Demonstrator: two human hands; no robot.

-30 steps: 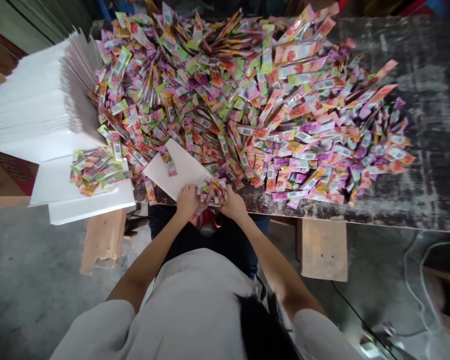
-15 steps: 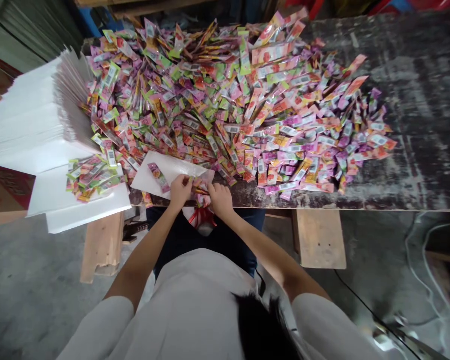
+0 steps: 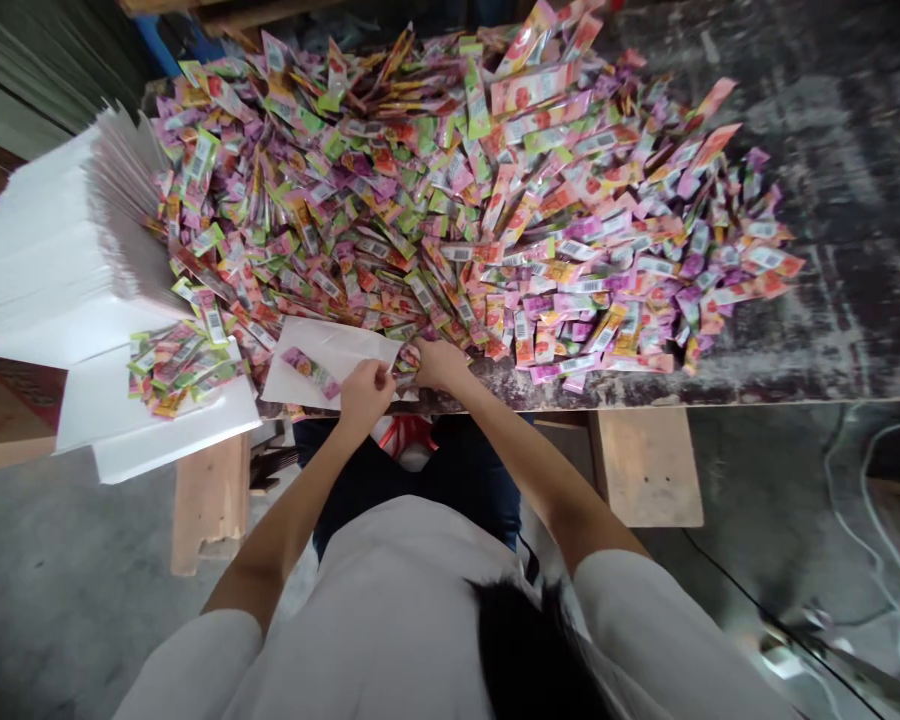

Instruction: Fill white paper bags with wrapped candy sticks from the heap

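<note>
A white paper bag (image 3: 326,345) lies flat at the table's front edge, with one purple sachet (image 3: 310,370) on top of it. My left hand (image 3: 367,393) is closed at the bag's right end, thumb and finger pinching its edge. Just right of it, my right hand (image 3: 441,366) is closed around a small bunch of sachets (image 3: 407,362) at the same end of the bag. My fingers partly cover the bunch, so I cannot tell how far it sits inside the bag. Behind both hands spreads a large heap of colourful stick sachets (image 3: 390,220).
A tall stack of white paper bags (image 3: 37,240) stands at the left. In front of it, a small pile of sachets (image 3: 184,365) rests on more white paper (image 3: 142,440). The dark worn tabletop (image 3: 855,220) extends right, above a wooden support (image 3: 649,470).
My right hand has moved slightly up with the sachets, toward the bag's end. My left hand has shifted a little right and down along the bag. The view has also tilted slightly.
</note>
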